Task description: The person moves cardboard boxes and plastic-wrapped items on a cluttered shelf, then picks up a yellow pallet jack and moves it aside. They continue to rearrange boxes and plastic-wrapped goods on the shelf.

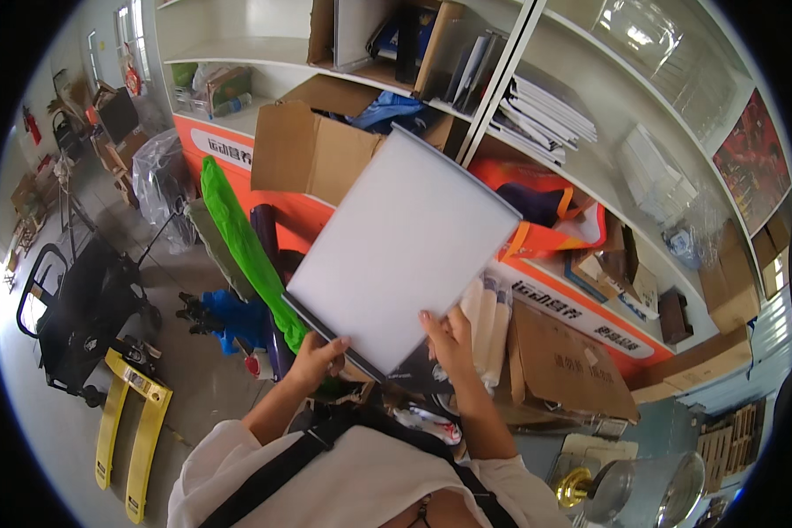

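A white rectangular panel or sheet with dark strips along two opposite ends is held up in front of the shelves. My left hand grips its lower left corner at the dark strip, thumb on top. At its lower right edge, my right hand pinches the panel, with the fingers partly hidden. Just below the panel shows a black item; whether it joins the panel, I cannot tell. Behind the panel stands an open cardboard box with blue material inside.
White shelving holds stacked papers and a red-orange bag. A long green wrapped bundle leans at left. A yellow pallet-jack fork and a black cart stand on the floor. At right are a cardboard box and a trophy.
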Tool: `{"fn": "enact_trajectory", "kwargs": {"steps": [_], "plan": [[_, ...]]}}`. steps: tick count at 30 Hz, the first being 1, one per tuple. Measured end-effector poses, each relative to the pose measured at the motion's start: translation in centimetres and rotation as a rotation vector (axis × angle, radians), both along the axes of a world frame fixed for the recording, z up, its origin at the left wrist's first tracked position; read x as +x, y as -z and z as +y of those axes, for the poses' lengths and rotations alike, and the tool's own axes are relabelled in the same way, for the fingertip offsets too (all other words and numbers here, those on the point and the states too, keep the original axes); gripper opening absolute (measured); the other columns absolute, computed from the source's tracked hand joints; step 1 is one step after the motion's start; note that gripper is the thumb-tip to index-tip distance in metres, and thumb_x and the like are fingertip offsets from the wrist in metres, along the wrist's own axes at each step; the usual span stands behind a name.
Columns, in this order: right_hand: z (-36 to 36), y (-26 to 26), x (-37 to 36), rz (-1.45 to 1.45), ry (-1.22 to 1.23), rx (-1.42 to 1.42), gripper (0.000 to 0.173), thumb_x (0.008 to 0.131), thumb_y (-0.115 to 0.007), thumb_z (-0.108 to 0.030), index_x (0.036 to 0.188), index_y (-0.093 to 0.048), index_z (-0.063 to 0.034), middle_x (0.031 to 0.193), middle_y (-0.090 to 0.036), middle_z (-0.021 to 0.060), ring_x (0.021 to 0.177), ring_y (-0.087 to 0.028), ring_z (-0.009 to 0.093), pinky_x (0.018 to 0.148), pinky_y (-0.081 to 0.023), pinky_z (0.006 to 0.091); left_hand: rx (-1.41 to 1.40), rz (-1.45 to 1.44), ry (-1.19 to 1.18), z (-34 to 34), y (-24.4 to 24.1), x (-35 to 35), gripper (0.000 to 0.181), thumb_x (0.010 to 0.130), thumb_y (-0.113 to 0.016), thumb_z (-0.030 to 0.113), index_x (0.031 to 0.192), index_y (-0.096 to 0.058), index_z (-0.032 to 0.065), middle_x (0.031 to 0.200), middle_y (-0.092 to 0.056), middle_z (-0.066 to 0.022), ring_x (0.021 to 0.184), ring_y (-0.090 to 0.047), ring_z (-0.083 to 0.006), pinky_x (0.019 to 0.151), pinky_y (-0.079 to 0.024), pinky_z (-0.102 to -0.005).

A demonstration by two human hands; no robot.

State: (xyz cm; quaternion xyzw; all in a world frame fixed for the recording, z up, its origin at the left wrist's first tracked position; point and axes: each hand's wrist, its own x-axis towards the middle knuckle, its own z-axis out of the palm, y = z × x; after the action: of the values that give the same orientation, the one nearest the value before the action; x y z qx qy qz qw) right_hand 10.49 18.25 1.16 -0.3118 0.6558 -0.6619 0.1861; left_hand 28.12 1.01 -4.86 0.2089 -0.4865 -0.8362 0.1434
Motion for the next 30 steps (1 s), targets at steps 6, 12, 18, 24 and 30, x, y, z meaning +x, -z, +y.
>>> {"fn": "enact_trajectory", "kwargs": {"steps": [6, 12, 18, 24, 30], "plan": [[-1.3, -3.8, 0.7, -0.006, 0.177, -0.124, 0.047, 0.100, -0.046, -0.033, 0.133, -0.047, 0.0012, 0.074, -0.058, 0.0055, 0.040, -0.037, 0.003, 0.037, -0.029, 0.0203, -0.022, -0.030, -0.115, -3.0, 2.0, 2.3, 0.038, 0.085, -0.071, 0.028, 0.097, -0.055, -0.0036, 0.072, -0.053, -0.0036, 0.047, -0.045, -0.0107, 0.040, -0.031, -0.0251], [2.1, -7.5, -2.4, 0.139, 0.176, 0.029, 0.049, 0.099, -0.049, -0.037, 0.129, -0.055, -0.0002, 0.075, -0.062, 0.0027, 0.043, -0.033, 0.002, 0.041, -0.025, 0.0191, -0.045, -0.104, -0.092, -1.6, 3.4, 6.6, 0.037, 0.083, -0.073, 0.029, 0.094, -0.056, -0.0026, 0.069, -0.053, -0.0034, 0.045, -0.045, -0.0116, 0.040, -0.029, -0.0264], [6.5, -10.0, -4.6, 0.108, -0.196, 0.522, 0.037, 0.090, -0.063, -0.040, 0.094, -0.065, -0.0033, 0.067, -0.052, -0.0053, 0.045, -0.036, 0.002, 0.039, -0.026, 0.0197, -0.047, -0.223, 0.034, -0.6, 3.3, 11.9, 0.030, 0.082, -0.073, 0.023, 0.088, -0.058, -0.0028, 0.060, -0.050, -0.0029, 0.045, -0.044, -0.0110, 0.041, -0.027, -0.0265], [7.8, -5.8, -1.9, -0.040, -0.396, 0.719, 0.049, 0.081, -0.071, -0.044, 0.110, -0.062, -0.0058, 0.082, -0.061, -0.0007, 0.054, -0.047, 0.005, 0.043, -0.034, 0.0206, -0.062, -0.296, 0.235, -1.6, 4.6, 16.0, 0.023, 0.083, -0.074, 0.015, 0.087, -0.059, -0.0026, 0.057, -0.048, -0.0007, 0.042, -0.041, -0.0096, 0.039, -0.025, -0.0267], [8.9, -1.7, 3.2, -0.236, -0.503, 0.613, 0.073, 0.063, -0.086, -0.042, 0.115, -0.058, 0.0013, 0.082, -0.063, 0.0033, 0.053, -0.047, 0.005, 0.043, -0.033, 0.0194, -0.183, -0.396, 0.453, -5.3, 5.0, 18.6, 0.025, 0.083, -0.075, 0.017, 0.085, -0.062, -0.0041, 0.060, -0.052, -0.0008, 0.047, -0.048, -0.0102, 0.042, -0.031, -0.0261]]}}
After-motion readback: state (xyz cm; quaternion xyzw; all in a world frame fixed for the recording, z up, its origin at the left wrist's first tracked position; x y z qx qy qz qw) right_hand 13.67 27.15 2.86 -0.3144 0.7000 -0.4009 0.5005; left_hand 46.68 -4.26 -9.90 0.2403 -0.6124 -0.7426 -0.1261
